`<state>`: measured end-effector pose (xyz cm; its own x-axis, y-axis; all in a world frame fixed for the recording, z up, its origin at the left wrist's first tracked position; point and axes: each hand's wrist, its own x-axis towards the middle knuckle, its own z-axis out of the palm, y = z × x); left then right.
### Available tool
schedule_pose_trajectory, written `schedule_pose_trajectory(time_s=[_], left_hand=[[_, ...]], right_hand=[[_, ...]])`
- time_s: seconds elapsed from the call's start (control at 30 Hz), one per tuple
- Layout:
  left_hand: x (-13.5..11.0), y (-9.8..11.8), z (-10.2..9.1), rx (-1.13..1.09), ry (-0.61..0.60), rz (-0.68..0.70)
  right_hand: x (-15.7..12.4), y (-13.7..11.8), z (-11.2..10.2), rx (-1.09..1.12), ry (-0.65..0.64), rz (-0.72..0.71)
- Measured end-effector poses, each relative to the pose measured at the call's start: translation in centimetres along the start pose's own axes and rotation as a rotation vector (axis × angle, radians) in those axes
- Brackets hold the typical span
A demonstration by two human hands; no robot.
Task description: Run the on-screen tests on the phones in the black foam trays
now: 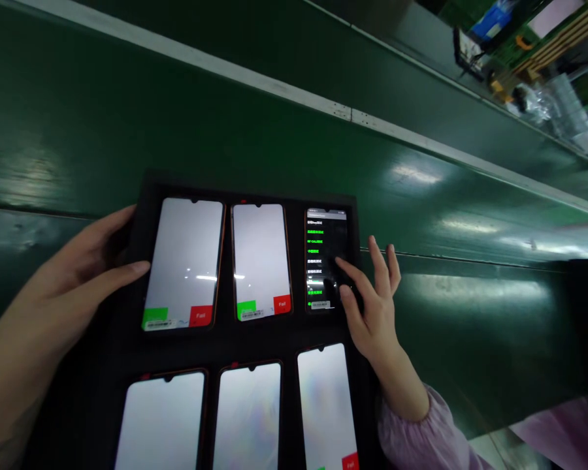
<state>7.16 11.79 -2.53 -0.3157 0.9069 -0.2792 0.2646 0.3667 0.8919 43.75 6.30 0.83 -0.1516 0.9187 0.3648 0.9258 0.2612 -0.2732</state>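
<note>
A black tray (127,352) holds several phones in two rows. My left hand (78,271) grips the tray's left edge, thumb lying on top beside the upper left phone (183,261), whose white screen shows a green and a red button. The upper middle phone (261,258) looks the same. The upper right phone (326,258) shows a dark screen with green and white menu lines. My right hand (372,307) is spread at the tray's right edge, one fingertip touching that dark screen. The lower row's phones (247,418) glow white.
The tray rests on a dark green conveyor belt (274,143) with a pale metal rail (353,117) running across behind it. Circuit boards and clutter (529,52) lie at the far upper right. A pink sleeve (421,431) covers my right forearm.
</note>
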Motion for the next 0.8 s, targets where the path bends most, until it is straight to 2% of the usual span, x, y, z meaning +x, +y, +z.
schedule_pose_trajectory(time_s=[0.17,0.37,0.5,0.63,0.73,0.8], left_hand=[[2.3,-2.2,-0.9,0.004,-0.041,0.067],[2.3,-2.5,-1.1,0.005,-0.017,0.049],[1.5,-1.4,-0.6,-0.022,-0.023,0.025],[-1.4,1.0,0.3,-0.05,-0.071,-0.012],[-2.9,2.1,0.8,-0.068,-0.095,-0.065],[-2.7,1.8,0.7,-0.061,-0.08,-0.061]], right_hand=[[0.1,0.1,-0.1,0.03,0.039,-0.04],[0.1,0.1,-0.2,0.074,0.067,-0.058],[0.2,0.1,-0.6,0.112,0.086,-0.104],[0.2,0.0,-0.9,0.116,0.045,-0.156],[0.2,-0.1,-0.5,0.08,0.045,-0.107],[0.1,-0.1,-0.2,0.06,0.058,-0.059]])
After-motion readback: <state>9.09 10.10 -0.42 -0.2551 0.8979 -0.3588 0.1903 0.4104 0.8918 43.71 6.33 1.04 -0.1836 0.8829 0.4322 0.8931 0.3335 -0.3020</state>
